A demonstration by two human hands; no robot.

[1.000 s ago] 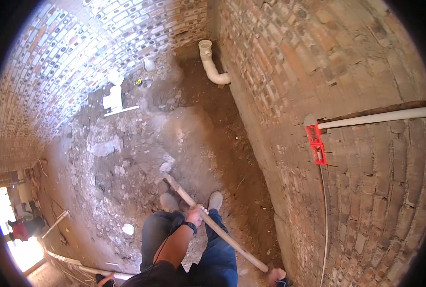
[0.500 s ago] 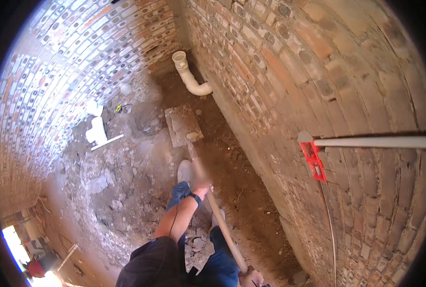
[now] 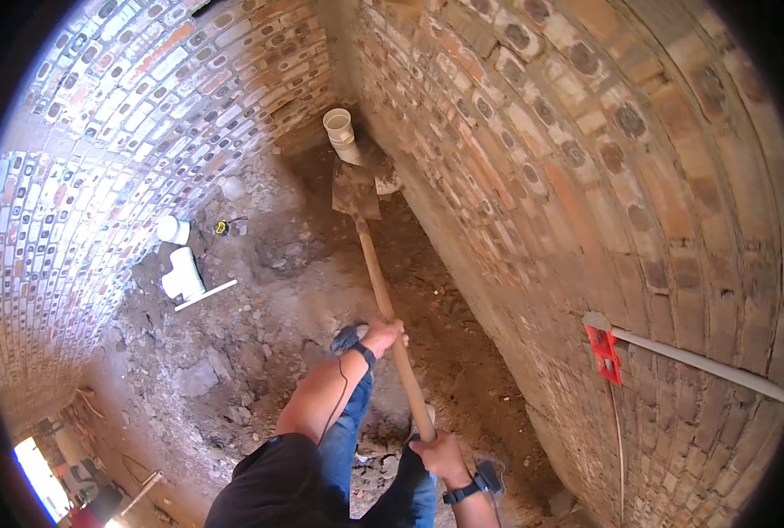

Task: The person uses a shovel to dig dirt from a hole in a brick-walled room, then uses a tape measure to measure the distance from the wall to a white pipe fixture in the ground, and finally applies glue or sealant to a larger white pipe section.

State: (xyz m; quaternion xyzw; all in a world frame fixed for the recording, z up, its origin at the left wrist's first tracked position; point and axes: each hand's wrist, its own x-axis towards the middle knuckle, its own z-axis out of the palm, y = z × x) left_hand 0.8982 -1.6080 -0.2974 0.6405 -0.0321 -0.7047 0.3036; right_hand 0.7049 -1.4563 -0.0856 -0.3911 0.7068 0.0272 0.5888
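My left hand (image 3: 384, 334) grips the middle of a wooden shovel handle (image 3: 376, 272), and lower down my right hand (image 3: 436, 455) is closed on its upper end. The square metal blade (image 3: 354, 198) reaches to the far corner, just in front of a white elbow pipe (image 3: 340, 132) that rises beside the base of the right wall. The blade covers part of the pipe. My feet stand on broken earth and rubble under the handle.
Brick walls (image 3: 550, 141) meet at the far corner. At left lie white pipe fittings (image 3: 183, 277), a white stick (image 3: 205, 294) and a small yellow-black item (image 3: 222, 227). A red box (image 3: 605, 356) with grey conduit (image 3: 700, 363) is on the right wall. A bright doorway (image 3: 41, 478) shows at lower left.
The shovel blade has swung forward from near my feet to the corner pipe, and both my hands have moved with the handle. The camera view has shifted too.
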